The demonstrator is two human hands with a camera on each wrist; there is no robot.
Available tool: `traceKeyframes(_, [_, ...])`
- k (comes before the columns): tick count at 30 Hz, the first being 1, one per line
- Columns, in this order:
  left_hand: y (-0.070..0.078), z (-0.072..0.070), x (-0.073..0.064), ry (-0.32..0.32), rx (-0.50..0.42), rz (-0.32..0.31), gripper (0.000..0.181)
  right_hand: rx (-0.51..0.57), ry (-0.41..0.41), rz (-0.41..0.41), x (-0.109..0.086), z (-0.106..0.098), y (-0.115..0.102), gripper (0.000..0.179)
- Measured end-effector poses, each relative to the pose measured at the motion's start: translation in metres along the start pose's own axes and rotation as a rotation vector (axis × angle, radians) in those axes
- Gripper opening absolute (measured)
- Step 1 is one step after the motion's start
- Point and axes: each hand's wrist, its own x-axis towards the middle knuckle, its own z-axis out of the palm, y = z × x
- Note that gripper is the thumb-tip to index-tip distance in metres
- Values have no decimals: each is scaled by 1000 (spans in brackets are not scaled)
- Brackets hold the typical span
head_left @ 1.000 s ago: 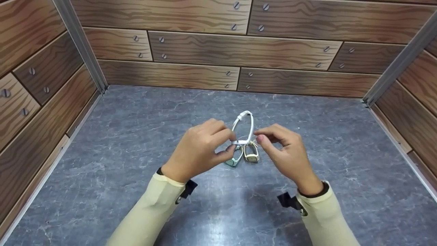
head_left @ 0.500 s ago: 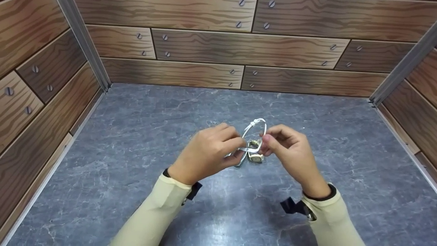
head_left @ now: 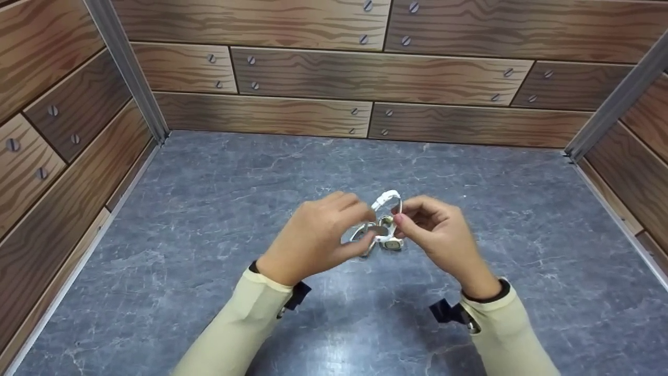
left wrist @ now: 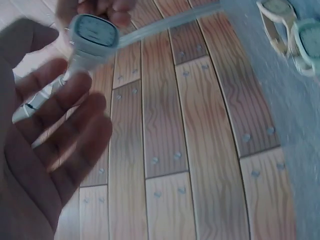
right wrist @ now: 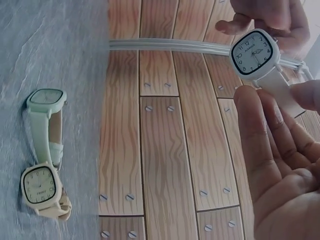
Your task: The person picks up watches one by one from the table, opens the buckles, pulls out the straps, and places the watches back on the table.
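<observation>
A white wristwatch (right wrist: 254,54) with a square face and black-rimmed dial is held in the air by my right hand (head_left: 441,232). Thumb and fingers pinch its strap, as the right wrist view shows. My left hand (head_left: 323,232) is beside the watch face, thumb and fingers parted around a gap, the fingers loosely bent in the left wrist view. Below the hands, a mint-green watch (right wrist: 46,107) and a beige watch (right wrist: 42,186) lie close together on the table. In the head view the left fingers and the white watch partly cover them.
The grey marbled tabletop (head_left: 235,172) is enclosed by wood-print panels (head_left: 302,73) at the back and both sides. Metal corner strips (head_left: 130,73) join the panels.
The right hand has closed in and taken the white watch's strap. The left hand, which pinched the watch earlier, has let go. The watch has turned and tilted between them.
</observation>
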Motion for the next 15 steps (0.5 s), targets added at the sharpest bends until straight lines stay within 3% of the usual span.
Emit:
traceKeyframes(7, [0,0,3,-9,-88,-274,32,50,12,-108,1,0,0,7])
traceKeyframes(12, [-3,0,2,-96,-261,-375,32,78,-9,-180,1,0,1,10])
traceKeyframes(15, [-6,1,3,-134,-374,-415,22,52,-24,-171,1,0,3,11])
